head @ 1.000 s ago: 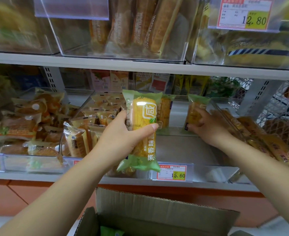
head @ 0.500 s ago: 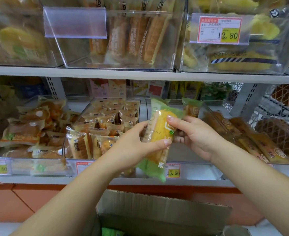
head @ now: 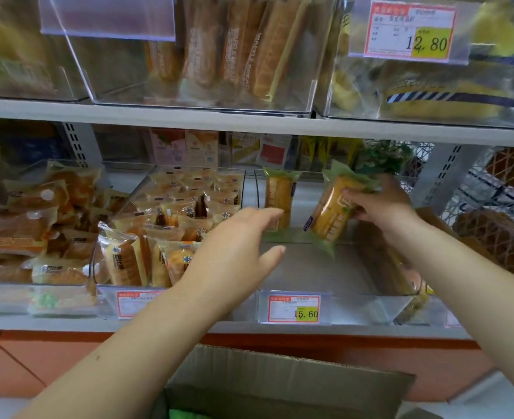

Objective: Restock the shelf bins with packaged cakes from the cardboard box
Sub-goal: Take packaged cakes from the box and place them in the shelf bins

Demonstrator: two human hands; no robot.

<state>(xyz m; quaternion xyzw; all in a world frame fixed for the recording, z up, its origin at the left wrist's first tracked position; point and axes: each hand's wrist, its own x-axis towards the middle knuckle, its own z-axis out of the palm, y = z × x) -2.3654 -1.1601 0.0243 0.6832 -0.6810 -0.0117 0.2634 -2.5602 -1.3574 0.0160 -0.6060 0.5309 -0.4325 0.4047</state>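
Head view. Right hand [head: 382, 207] grasps a cake [head: 334, 207] round its upper half, fingers curled over the green-ended wrapper; thumb hidden. Cake is inside the bin [head: 355, 306], toward the bin's back right. It is tilted, top leaning right. Its lower end is low over the bin floor; cannot tell if it touches.

Second cake [head: 276, 204] stands upright at the bin's back, left of the held one and apart from it.

Left hand [head: 240, 240] is released, fingers straight and spread, holding nothing. It hovers over the bin's front left. Its fingertips overlap the second cake in view; contact cannot be told.

Tag [head: 293, 308] reading 15.60 is clipped to the bin's front. Box [head: 295, 379] sits below the bin's front, flap up, something green inside.

Judgement: step in hand is standing the held cake beside the second one. Early for this bin, since only these two cakes show in it.

Doing it well:
- Set the lower end on the bin floor first, then swing the top left until upright.
- Seat it close beside the second cake, so the row starts at the bin's back.
- The wrapper looks slick and the cake soft, so grasp lightly and do not crush it.
- Let go only once it stands.
- Left hand could steady the second cake against tipping, then go down to the box.
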